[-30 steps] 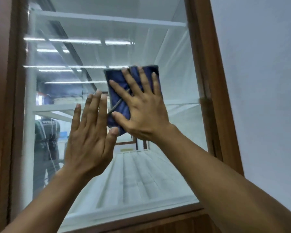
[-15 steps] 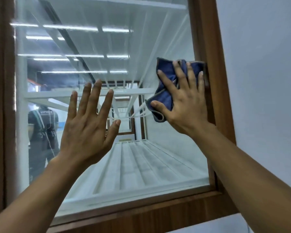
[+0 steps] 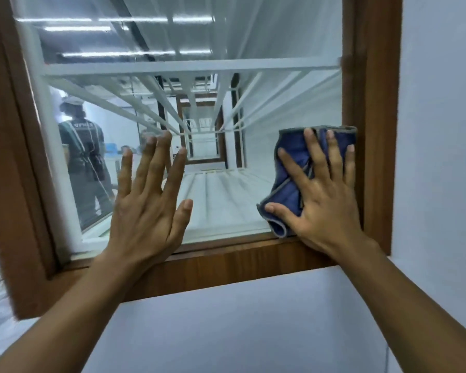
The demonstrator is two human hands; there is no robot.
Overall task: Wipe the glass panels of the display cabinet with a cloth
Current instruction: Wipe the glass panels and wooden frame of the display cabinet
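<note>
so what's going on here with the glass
A person is wiping the cabinet's glass. The right hand presses a blue cloth flat against the panel's lower right corner, up against the wooden frame. The left hand is spread open at the glass and holds nothing; whether it touches the glass is unclear.

My right hand (image 3: 326,208) covers the middle of the cloth (image 3: 293,149), so I see only its upper part and a folded corner below. Together they hide the lower right corner of the glass panel (image 3: 280,103). The panel's top is cut off. The wooden frame (image 3: 14,184) is blurred on the left. I cannot read the letters on the reflected person (image 3: 84,146).
</note>
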